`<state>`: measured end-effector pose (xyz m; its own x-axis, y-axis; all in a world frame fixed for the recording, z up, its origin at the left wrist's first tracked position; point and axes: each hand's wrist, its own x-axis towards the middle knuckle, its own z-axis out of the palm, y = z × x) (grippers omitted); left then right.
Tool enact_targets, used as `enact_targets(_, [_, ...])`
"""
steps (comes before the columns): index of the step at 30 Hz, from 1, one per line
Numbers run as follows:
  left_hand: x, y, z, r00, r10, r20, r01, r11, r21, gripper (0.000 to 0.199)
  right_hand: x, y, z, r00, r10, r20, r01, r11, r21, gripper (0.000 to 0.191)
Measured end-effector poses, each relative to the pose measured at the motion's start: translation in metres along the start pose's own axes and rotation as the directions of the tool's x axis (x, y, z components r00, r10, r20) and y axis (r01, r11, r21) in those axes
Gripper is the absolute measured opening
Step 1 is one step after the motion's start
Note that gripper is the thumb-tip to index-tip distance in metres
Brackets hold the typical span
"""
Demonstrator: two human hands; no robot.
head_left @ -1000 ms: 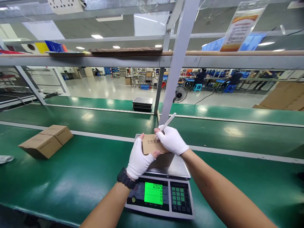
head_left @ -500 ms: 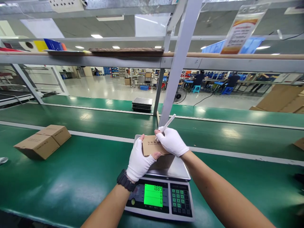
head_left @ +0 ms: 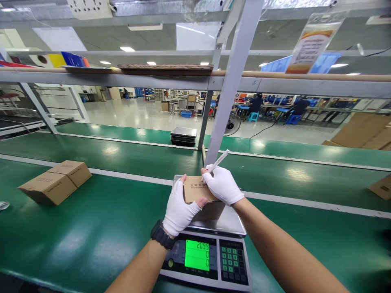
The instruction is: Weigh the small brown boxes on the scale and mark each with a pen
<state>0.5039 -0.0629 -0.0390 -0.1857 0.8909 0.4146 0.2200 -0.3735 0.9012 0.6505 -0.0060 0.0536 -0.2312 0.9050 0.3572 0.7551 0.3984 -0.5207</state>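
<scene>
A small brown cardboard box [head_left: 195, 189] with printed lettering on its lid sits on the metal pan of a digital scale [head_left: 235, 221]. My left hand [head_left: 180, 207], in a white glove with bare fingertips, grips the box at its left side and near edge. Gloved alike, my right hand [head_left: 224, 185] is closed around a white pen [head_left: 220, 158]. The pen's lower end points at the lid, and the hand rests over the box's right part. Whether the tip touches the lid is hidden by the fingers. The scale's green display [head_left: 197, 255] reads about 2.099.
Two cardboard boxes [head_left: 56, 181] stand side by side on the green surface at left. Another box [head_left: 381, 187] is at the right edge. A slanted white post [head_left: 230, 89] rises just beyond my hands. Another scale [head_left: 183, 135] sits farther back. People work in the background.
The scale's reading has risen from about 1.88 to 2.099. My right hand and the pen have shifted slightly to the right. More of the box at the right edge shows.
</scene>
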Motion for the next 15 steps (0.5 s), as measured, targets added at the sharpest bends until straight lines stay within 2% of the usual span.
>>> enact_targets(4, [-0.001,0.002,-0.002,1.0,0.003,0.003,-0.003,1.0,0.003,0.098,-0.001,0.006,0.0,0.999,0.038,-0.025,-0.034,0.989,0.145,0.029])
enact_targets(7, [-0.014,0.011,0.002,0.988,0.12,-0.096,-0.106,0.985,0.135,0.083,-0.009,0.007,0.001,0.986,0.095,-0.136,-0.047,0.945,0.322,0.035])
enact_targets(8, [-0.02,0.014,0.005,0.97,0.196,-0.143,-0.158,0.958,0.24,0.075,-0.014,0.005,0.002,0.979,0.103,-0.175,-0.032,0.928,0.372,0.037])
enact_targets(10, [-0.03,0.021,0.009,0.919,0.351,-0.181,-0.229,0.847,0.479,0.066,-0.026,-0.004,0.006,0.973,0.088,-0.212,0.016,0.896,0.443,0.039])
enact_targets(13, [-0.035,0.026,0.0,0.886,0.454,-0.094,-0.27,0.669,0.693,0.069,-0.044,-0.026,0.013,0.987,0.018,-0.163,0.067,0.862,0.503,0.034])
enact_targets(15, [-0.029,0.024,-0.02,0.884,0.466,-0.029,-0.304,0.622,0.721,0.063,-0.052,-0.036,0.016,0.992,-0.041,-0.116,0.097,0.837,0.538,0.029])
